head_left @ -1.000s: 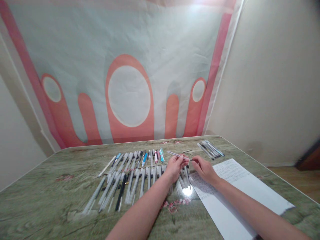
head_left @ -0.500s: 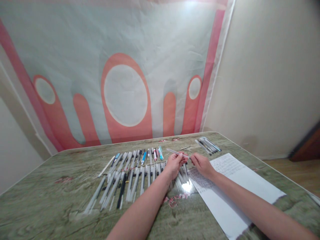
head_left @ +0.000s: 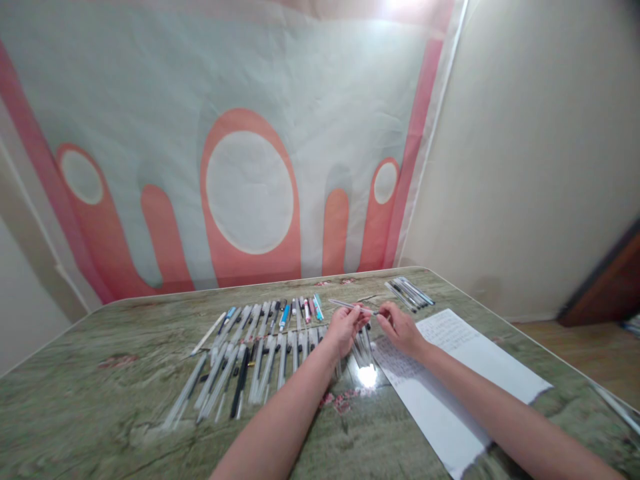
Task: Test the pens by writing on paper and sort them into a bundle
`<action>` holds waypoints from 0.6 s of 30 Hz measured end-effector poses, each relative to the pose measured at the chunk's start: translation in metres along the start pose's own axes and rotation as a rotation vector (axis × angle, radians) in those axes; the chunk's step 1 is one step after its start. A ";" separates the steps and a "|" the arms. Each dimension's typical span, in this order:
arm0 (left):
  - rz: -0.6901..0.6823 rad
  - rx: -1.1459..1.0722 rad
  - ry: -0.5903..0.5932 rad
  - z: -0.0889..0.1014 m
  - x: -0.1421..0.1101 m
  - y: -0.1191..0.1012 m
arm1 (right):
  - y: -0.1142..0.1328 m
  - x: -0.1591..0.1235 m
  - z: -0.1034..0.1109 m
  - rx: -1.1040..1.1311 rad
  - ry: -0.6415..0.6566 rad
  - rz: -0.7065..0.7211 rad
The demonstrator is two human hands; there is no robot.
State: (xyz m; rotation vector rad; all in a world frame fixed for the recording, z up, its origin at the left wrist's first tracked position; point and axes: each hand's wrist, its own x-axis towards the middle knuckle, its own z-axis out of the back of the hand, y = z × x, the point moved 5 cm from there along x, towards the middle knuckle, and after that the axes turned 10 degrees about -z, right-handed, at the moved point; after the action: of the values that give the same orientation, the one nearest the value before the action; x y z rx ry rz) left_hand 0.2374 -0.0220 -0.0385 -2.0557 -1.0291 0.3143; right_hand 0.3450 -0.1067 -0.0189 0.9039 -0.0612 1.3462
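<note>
My left hand (head_left: 345, 330) is closed around a slim clear pen (head_left: 341, 303), held above the table and slanting from upper left to lower right. My right hand (head_left: 400, 330) is at the pen's dark right end, thumb and forefinger curled about it. Whether a cap or a tip is between those fingers is too small to make out. Below the left hand lie several clear pens (head_left: 363, 350), partly covered by it. Under the right wrist is a white sheet with handwriting (head_left: 443, 333).
Two rows of pens, including a black pen (head_left: 240, 383) and a blue marker (head_left: 285, 317), lie to the left on the marble-patterned table (head_left: 120, 387). A small group of pens (head_left: 410, 293) is at the back right. A printed backdrop (head_left: 310, 133) hangs behind.
The view has shifted slightly. My right fingers have loosened a little and sit higher around the pen's dark end, while my left hand keeps its hold.
</note>
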 end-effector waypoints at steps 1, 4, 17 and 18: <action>0.003 -0.005 0.007 -0.001 0.000 0.000 | 0.002 0.000 0.001 -0.009 0.006 0.022; 0.009 -0.022 0.024 -0.002 -0.001 0.002 | 0.006 0.001 0.001 0.000 0.042 0.053; 0.066 -0.056 0.015 -0.016 -0.010 0.006 | 0.010 -0.011 0.014 0.348 0.123 -0.240; 0.067 -0.054 0.024 -0.017 -0.011 0.005 | 0.010 -0.012 0.014 0.371 0.137 -0.257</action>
State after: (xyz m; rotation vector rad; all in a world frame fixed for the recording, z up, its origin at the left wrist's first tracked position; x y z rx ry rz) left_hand 0.2425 -0.0412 -0.0324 -2.1406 -0.9654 0.2979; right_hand 0.3394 -0.1251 -0.0108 1.0849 0.4097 1.1923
